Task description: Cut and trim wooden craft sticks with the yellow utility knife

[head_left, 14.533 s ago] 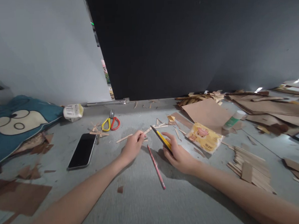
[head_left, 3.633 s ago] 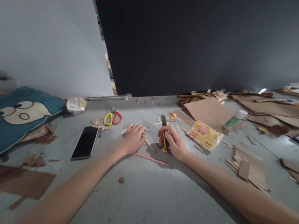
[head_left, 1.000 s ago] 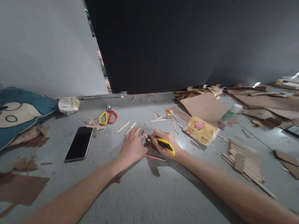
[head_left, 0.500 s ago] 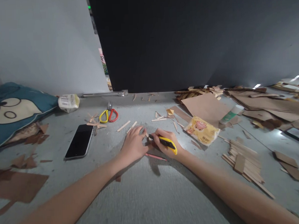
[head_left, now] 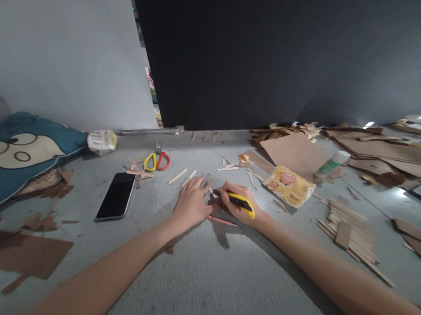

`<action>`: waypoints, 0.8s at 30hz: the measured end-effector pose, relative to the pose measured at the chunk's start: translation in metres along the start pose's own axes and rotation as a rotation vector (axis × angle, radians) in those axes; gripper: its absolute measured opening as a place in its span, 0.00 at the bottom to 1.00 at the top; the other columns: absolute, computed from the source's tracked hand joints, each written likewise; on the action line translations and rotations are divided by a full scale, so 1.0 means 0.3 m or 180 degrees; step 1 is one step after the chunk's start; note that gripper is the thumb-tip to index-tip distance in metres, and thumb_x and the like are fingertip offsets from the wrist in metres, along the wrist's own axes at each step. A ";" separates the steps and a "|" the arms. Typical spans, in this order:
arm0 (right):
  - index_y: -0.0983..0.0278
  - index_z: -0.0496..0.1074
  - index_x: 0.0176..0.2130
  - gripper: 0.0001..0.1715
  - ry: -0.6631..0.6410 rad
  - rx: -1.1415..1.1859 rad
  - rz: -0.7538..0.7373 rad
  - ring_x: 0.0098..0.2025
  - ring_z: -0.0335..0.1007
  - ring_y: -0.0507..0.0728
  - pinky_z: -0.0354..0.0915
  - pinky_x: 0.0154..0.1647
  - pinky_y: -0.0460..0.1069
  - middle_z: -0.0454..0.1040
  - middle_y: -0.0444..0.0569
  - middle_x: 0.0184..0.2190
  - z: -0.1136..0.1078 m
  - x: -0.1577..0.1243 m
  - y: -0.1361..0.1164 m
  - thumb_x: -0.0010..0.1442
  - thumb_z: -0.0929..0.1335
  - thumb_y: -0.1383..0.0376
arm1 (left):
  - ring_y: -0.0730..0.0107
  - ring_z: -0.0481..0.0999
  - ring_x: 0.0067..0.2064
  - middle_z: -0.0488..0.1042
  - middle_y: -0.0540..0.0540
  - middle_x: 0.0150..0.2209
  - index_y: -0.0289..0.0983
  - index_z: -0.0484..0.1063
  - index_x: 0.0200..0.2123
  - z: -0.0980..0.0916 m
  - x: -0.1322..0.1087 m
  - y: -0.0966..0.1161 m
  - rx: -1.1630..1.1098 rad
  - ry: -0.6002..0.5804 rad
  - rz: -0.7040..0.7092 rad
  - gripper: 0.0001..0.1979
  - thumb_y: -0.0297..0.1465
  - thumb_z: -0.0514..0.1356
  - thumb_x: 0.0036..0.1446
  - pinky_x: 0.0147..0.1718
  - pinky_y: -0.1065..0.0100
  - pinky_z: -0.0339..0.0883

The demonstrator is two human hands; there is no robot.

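My right hand [head_left: 239,200] is closed round a yellow and black utility knife [head_left: 247,206], its front end pointing left and down toward the table. Just left of it, my left hand [head_left: 193,200] rests low on the table, index finger and thumb at a small wooden craft stick [head_left: 211,190] and steadying it, partly hidden by the fingers. A pink pencil [head_left: 223,221] lies below both hands. Two more craft sticks, one of them a pale stick [head_left: 178,176], lie beyond my left hand.
At left are a phone [head_left: 116,196], yellow and red handled pliers [head_left: 156,161] and a blue cushion [head_left: 30,148]. A yellow packet [head_left: 289,186], a glue stick [head_left: 332,164], stacked wooden strips [head_left: 350,237] and brown cardboard [head_left: 295,153] lie at right. A dark panel [head_left: 261,56] stands behind.
The whole view has shifted slightly, with things appearing a little further right. Both hands keep nearly the same pose, and the knife is still in my right hand.
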State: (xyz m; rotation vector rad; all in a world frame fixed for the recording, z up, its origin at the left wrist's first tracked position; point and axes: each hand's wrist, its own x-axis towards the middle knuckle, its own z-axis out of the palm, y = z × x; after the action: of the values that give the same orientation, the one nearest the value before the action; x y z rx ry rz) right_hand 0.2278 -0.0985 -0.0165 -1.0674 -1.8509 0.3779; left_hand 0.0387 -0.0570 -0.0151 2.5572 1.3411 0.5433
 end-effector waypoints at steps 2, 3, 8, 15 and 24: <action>0.59 0.64 0.32 0.17 -0.0023 0.0021 0.0045 0.24 0.69 0.52 0.64 0.28 0.45 0.71 0.43 0.24 0.001 0.000 0.002 0.74 0.62 0.59 | 0.44 0.64 0.72 0.68 0.35 0.69 0.38 0.78 0.60 0.001 0.000 0.000 0.0008 0.0005 -0.0002 0.28 0.39 0.70 0.58 0.72 0.45 0.57; 0.59 0.64 0.32 0.17 -0.0016 0.0029 0.0071 0.24 0.68 0.52 0.64 0.28 0.45 0.71 0.43 0.24 0.002 0.000 0.004 0.74 0.62 0.58 | 0.44 0.64 0.72 0.68 0.35 0.70 0.38 0.77 0.60 0.001 0.000 -0.001 0.0015 -0.0002 -0.0006 0.28 0.39 0.70 0.58 0.72 0.44 0.57; 0.59 0.64 0.31 0.18 -0.0081 0.0143 0.0123 0.23 0.65 0.51 0.61 0.27 0.46 0.69 0.42 0.22 0.000 0.010 0.012 0.74 0.63 0.56 | 0.43 0.64 0.72 0.68 0.34 0.69 0.37 0.77 0.61 -0.001 0.000 0.001 0.0015 -0.0057 -0.0031 0.29 0.41 0.70 0.58 0.72 0.44 0.56; 0.59 0.61 0.30 0.21 -0.0451 0.0358 0.0257 0.24 0.60 0.51 0.59 0.27 0.46 0.66 0.41 0.22 -0.012 0.054 0.011 0.73 0.63 0.52 | 0.44 0.63 0.73 0.67 0.34 0.70 0.39 0.76 0.62 0.016 0.004 -0.005 0.0075 -0.0073 -0.0098 0.30 0.44 0.69 0.60 0.73 0.41 0.52; 0.58 0.61 0.31 0.21 -0.0354 0.0417 0.0398 0.24 0.64 0.52 0.62 0.28 0.46 0.69 0.41 0.23 0.002 0.031 0.004 0.73 0.62 0.51 | 0.44 0.64 0.72 0.68 0.36 0.70 0.40 0.78 0.61 0.001 0.005 0.001 0.0061 -0.0091 -0.0120 0.28 0.42 0.70 0.59 0.73 0.42 0.52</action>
State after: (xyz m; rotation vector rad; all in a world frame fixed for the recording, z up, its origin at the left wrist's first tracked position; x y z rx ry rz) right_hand 0.2263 -0.0902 -0.0121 -1.0936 -1.8337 0.6347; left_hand 0.0399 -0.0560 -0.0149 2.5395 1.3886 0.4875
